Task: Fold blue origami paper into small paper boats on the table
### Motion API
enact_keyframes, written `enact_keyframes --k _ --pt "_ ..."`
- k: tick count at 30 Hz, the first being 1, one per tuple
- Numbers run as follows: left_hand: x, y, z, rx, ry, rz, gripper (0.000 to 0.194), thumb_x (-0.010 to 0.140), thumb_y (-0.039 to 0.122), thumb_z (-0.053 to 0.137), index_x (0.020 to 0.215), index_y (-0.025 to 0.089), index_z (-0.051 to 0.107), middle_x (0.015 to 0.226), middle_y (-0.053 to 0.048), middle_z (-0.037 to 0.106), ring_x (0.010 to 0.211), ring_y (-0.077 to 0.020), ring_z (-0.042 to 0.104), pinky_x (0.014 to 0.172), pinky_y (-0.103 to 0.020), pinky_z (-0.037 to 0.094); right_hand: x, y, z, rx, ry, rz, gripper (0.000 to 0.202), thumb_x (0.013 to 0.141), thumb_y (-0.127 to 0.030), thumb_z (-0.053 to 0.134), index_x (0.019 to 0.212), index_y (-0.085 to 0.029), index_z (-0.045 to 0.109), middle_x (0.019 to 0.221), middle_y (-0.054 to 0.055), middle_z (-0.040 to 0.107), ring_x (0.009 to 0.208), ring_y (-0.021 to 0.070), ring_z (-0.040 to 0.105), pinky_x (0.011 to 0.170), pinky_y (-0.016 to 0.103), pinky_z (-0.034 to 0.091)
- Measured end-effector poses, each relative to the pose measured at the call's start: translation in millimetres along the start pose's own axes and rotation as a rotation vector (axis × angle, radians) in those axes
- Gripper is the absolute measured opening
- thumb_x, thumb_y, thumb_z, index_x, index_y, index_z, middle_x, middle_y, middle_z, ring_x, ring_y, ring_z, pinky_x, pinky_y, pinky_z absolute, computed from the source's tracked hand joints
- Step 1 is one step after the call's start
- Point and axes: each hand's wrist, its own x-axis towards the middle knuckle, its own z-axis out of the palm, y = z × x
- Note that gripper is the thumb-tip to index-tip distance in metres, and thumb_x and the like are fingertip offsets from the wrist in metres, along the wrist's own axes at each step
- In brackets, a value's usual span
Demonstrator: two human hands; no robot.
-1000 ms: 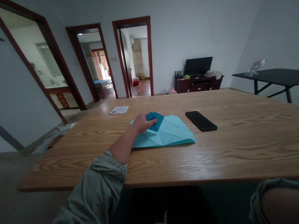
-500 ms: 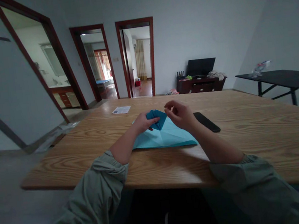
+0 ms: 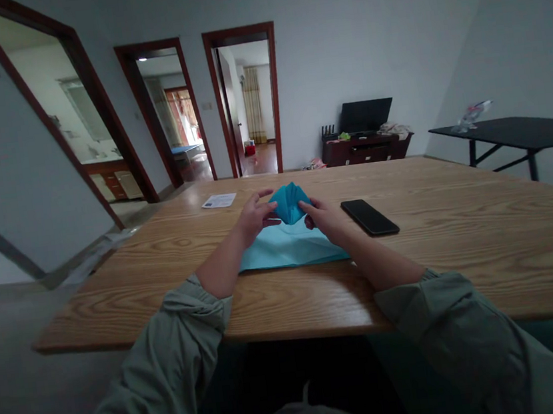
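Observation:
A piece of folded blue paper (image 3: 289,203) is held up between my two hands, over the table. My left hand (image 3: 256,217) pinches its left corner, thumb in front, with the other fingers stretched out behind. On the opposite side, my right hand (image 3: 321,217) grips the right corner between thumb and curled fingers. Creases run down the middle of the folded piece. Beneath it a larger light-blue sheet of paper (image 3: 292,249) lies on the table, partly covered by my hands and the folded piece.
The wooden table (image 3: 450,226) spreads out on both sides. A black smartphone (image 3: 369,216) lies right of the sheet, and a white printed card (image 3: 219,201) lies beyond my left hand. Farther off are a black table (image 3: 514,132) and a television (image 3: 365,117) on a cabinet.
My right hand has come down and taken hold of the folded paper's right corner. The paper has turned and spread wider, and my left fingers have straightened. The view has shifted slightly.

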Motion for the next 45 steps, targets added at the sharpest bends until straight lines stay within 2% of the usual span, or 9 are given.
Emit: enact_keyframes --k 5,9,12,15,18,22,26,32,45 --pt "-7 -3 5.8 0.007 -0.205 -0.094 0.069 0.066 0.021 0.07 0.128 0.023 0.039 0.1 -0.006 0.064 0.08 -0.0186 0.068 0.077 -0.038 0.054 2 9 2 0.119 0.063 0.043 0.043 0.078 -0.051 0.057 0.109 -0.022 0.051 0.055 -0.009 0.045 0.041 0.0084 0.045 0.042 0.02 0.037" --pt "1 -16 5.8 0.239 -0.059 0.034 0.063 0.064 0.021 0.071 0.122 0.018 0.046 0.099 -0.006 0.064 0.082 -0.0169 0.065 0.073 -0.033 0.054 -1 17 6 -0.218 -0.001 -0.045 0.055 0.087 -0.045 0.049 0.137 -0.024 0.04 0.068 -0.003 0.06 0.047 0.0111 0.053 0.05 0.024 0.044" --pt "8 -23 2.6 0.437 -0.012 0.122 0.049 0.063 0.017 0.069 0.11 0.015 0.056 0.095 -0.005 0.065 0.078 -0.0155 0.063 0.068 -0.027 0.053 -5 17 8 -0.526 -0.017 -0.185 0.049 0.09 -0.039 0.045 0.137 -0.023 0.045 0.099 0.006 0.067 0.079 0.0174 0.064 0.077 0.031 0.049" --pt "9 -24 1.6 0.576 0.032 0.067 0.033 0.071 0.018 0.059 0.104 0.014 0.06 0.081 -0.004 0.066 0.066 -0.0152 0.062 0.06 -0.026 0.051 -8 13 8 -0.666 0.065 -0.252 0.049 0.092 -0.03 0.038 0.14 -0.018 0.041 0.117 0.011 0.063 0.108 0.0221 0.058 0.095 0.036 0.042" --pt "6 -20 4.1 0.781 0.163 0.111 0.028 0.074 0.019 0.057 0.101 0.015 0.061 0.078 -0.005 0.066 0.069 -0.0176 0.063 0.064 -0.027 0.05 -12 5 10 -0.709 0.126 -0.304 0.057 0.089 -0.024 0.038 0.145 -0.016 0.032 0.126 0.014 0.058 0.11 0.0236 0.057 0.096 0.039 0.043" --pt "1 -15 11.5 1.029 0.25 0.231 0.026 0.075 0.021 0.057 0.101 0.018 0.062 0.092 -0.008 0.067 0.086 -0.0229 0.063 0.076 -0.03 0.047 -21 -2 22 -0.773 0.042 -0.414 0.073 0.08 -0.029 0.053 0.147 -0.02 0.027 0.135 0.013 0.051 0.108 0.0255 0.057 0.093 0.039 0.045" --pt "-2 -14 18.7 1.172 0.235 0.225 0.032 0.078 0.023 0.056 0.11 0.02 0.059 0.096 -0.01 0.067 0.09 -0.0252 0.063 0.079 -0.032 0.045 -22 -1 31 -0.817 0.052 -0.443 0.072 0.079 -0.026 0.056 0.145 -0.02 0.031 0.135 0.012 0.05 0.116 0.0273 0.053 0.095 0.039 0.044" --pt "-5 -13 26.6 1.278 0.252 0.186 0.038 0.084 0.031 0.053 0.12 0.02 0.053 0.095 -0.012 0.066 0.089 -0.0279 0.063 0.078 -0.034 0.044 -16 -3 26 -0.825 0.171 -0.358 0.053 0.083 -0.023 0.053 0.136 -0.024 0.045 0.122 0.01 0.062 0.106 0.0269 0.06 0.089 0.038 0.046" --pt "-8 -1 22.9 1.244 0.292 0.23 0.041 0.083 0.025 0.053 0.123 0.029 0.055 0.093 -0.007 0.067 0.086 -0.0253 0.062 0.079 -0.032 0.043 -10 -4 5 -0.708 0.321 -0.25 0.047 0.078 -0.019 0.054 0.124 -0.022 0.058 0.102 0.008 0.07 0.085 0.0238 0.065 0.079 0.036 0.049"
